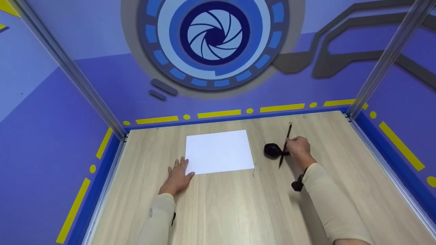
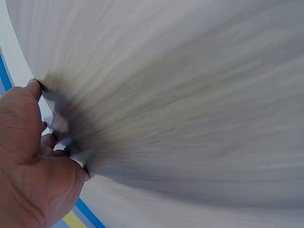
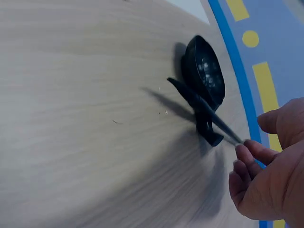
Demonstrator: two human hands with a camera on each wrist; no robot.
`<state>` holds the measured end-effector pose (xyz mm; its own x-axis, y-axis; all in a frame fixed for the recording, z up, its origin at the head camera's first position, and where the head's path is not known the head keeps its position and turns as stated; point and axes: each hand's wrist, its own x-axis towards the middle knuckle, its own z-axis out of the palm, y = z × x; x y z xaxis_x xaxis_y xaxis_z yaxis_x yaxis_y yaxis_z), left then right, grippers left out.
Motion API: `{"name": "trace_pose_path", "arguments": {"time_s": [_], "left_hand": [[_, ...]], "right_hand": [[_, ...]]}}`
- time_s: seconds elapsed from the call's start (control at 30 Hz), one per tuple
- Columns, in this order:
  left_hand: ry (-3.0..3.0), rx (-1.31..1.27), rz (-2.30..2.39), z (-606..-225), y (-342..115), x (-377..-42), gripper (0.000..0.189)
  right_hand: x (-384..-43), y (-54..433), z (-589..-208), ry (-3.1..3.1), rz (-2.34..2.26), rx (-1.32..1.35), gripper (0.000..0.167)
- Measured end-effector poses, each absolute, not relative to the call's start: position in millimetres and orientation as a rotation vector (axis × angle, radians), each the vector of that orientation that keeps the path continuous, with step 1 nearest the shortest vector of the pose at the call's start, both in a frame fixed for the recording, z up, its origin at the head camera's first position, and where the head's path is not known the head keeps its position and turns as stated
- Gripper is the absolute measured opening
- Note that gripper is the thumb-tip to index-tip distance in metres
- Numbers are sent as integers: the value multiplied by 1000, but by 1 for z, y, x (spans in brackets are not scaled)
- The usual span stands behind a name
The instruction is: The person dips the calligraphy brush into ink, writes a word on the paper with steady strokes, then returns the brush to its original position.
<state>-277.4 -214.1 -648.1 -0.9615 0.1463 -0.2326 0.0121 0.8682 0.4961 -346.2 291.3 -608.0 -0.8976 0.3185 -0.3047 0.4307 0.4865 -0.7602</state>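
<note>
A sheet of white paper point(image 1: 219, 152) lies on the table. My left hand point(image 1: 177, 178) rests at its lower left corner, fingers spread along the edge. To the paper's right, my right hand point(image 1: 299, 148) pinches a dark calligraphy brush point(image 1: 289, 131) by its shaft. The brush's loop end points away and its black tip point(image 3: 183, 89) points down toward me. Beside the brush sits a small black spoon-shaped dish point(image 1: 271, 150) with a short handle. The brush crosses over that handle in the right wrist view, and the dish's hollow looks glossy.
The pale wooden table point(image 1: 231, 211) meets blue and purple panels point(image 1: 102, 92) at the back and both sides. Metal posts point(image 1: 385, 61) stand at the rear corners. Tiny dark specks mark the wood near the paper's right edge.
</note>
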Motion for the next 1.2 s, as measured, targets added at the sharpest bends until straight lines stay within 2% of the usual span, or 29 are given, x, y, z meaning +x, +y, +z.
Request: {"name": "trace_pose_path", "arguments": {"time_s": [0.33,0.63,0.93,1.2], "left_hand": [[2794,136,715,-645,-212,-276,71],[2782,127,731,-649,-212,-277,72],[2778,109,739,-647,-211,-273,71],[2781,114,753,-648,-213,-274,71]], "right_hand": [[-356,308,-624,2633,-1320,633,33],[-362,306,-622,2614,-1295,600,40],[-364,301,-619,2598,-1282,647,31],[-356,299,-610,2621,-1244,610,30]]}}
